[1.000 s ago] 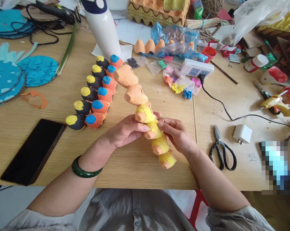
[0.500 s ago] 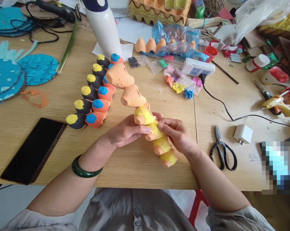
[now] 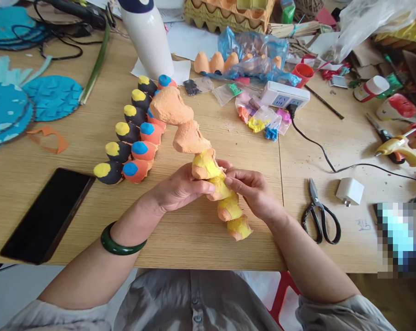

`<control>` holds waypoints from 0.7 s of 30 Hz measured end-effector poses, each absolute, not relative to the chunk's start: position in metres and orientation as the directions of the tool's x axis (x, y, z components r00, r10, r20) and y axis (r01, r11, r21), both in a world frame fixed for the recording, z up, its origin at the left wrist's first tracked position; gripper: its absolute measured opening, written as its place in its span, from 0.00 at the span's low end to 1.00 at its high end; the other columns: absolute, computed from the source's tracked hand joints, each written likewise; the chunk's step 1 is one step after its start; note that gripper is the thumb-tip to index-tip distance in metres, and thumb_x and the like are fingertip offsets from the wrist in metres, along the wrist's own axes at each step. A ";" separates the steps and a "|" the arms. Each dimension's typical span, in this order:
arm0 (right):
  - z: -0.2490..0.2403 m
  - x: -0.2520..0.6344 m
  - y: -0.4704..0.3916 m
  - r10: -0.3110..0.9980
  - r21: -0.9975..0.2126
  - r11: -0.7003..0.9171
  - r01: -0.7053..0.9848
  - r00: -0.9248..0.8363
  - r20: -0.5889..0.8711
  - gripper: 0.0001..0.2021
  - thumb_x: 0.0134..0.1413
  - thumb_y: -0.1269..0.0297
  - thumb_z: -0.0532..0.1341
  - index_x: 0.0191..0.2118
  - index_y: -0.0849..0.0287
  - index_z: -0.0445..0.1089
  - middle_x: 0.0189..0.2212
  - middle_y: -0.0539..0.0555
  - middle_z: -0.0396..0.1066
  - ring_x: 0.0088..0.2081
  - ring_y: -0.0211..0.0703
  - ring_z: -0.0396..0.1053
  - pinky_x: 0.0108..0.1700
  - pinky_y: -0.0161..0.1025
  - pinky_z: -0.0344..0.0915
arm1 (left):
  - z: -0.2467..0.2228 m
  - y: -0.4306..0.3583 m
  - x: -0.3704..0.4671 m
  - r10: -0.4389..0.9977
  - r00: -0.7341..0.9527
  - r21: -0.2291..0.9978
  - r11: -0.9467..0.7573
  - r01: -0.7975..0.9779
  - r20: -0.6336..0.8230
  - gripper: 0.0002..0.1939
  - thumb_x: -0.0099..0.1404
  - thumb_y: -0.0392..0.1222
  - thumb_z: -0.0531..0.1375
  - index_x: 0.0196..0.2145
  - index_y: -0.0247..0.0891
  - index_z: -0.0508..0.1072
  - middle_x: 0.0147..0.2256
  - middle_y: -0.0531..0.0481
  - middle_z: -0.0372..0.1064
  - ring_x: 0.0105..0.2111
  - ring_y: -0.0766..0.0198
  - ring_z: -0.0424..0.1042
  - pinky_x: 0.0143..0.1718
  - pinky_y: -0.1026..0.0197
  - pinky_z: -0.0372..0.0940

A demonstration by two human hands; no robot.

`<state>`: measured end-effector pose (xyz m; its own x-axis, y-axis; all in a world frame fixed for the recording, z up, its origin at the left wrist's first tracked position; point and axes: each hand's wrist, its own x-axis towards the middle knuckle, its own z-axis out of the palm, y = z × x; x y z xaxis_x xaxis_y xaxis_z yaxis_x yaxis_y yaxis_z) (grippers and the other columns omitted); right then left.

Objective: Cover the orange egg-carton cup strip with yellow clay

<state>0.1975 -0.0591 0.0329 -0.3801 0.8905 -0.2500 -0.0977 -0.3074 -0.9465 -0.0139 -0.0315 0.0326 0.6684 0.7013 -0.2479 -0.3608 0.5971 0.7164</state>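
A strip of egg carton cups [image 3: 190, 137] runs slantwise above the table, orange at its far end and coated in yellow over the nearer cups. My left hand [image 3: 183, 187] grips it from the left, thumb lying on a yellow cup and fingers partly hidden behind. From the right, my right hand [image 3: 251, 191] pinches the edge of the same yellow cup between thumb and forefinger. Beyond the strip's left side lie a row of black cups with yellow tips [image 3: 129, 132] and a row of orange cups with blue tips [image 3: 144, 151].
A black phone [image 3: 49, 216] lies at left, near a white bottle [image 3: 147, 41] standing farther back. Scissors [image 3: 320, 214], a white charger [image 3: 350, 191] and a power strip [image 3: 285, 95] with its cable are at right. Bags of coloured clay [image 3: 259, 120] lie mid-table.
The near end of the strip has shifted slightly left. Both hands keep nearly the same place and hold on the strip.
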 end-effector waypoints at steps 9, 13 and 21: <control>0.035 0.196 -0.059 0.886 -0.934 -0.329 -0.140 -0.388 -0.254 0.18 0.62 0.49 0.68 0.29 0.58 0.73 0.29 0.49 0.66 0.33 0.38 0.59 0.36 0.37 0.55 | 0.029 -0.031 -0.014 0.687 0.679 0.690 0.624 -0.368 -0.259 0.22 0.58 0.37 0.72 0.52 0.42 0.83 0.45 0.48 0.80 0.46 0.60 0.76 0.47 0.61 0.69; 0.038 0.194 -0.060 0.885 -0.935 -0.331 -0.129 -0.387 -0.260 0.18 0.62 0.50 0.68 0.28 0.58 0.72 0.27 0.48 0.63 0.30 0.37 0.57 0.34 0.38 0.52 | 0.028 -0.032 -0.014 0.681 0.666 0.710 0.629 -0.317 -0.306 0.29 0.58 0.34 0.74 0.57 0.44 0.78 0.45 0.49 0.80 0.47 0.60 0.76 0.49 0.59 0.69; 0.038 0.193 -0.060 0.865 -0.911 -0.390 -0.131 -0.393 -0.313 0.17 0.60 0.51 0.69 0.28 0.59 0.72 0.27 0.48 0.64 0.31 0.37 0.58 0.34 0.38 0.53 | 0.029 -0.035 -0.011 0.698 0.596 0.692 0.654 -0.305 -0.397 0.37 0.55 0.33 0.76 0.61 0.47 0.75 0.44 0.53 0.78 0.46 0.61 0.75 0.53 0.56 0.66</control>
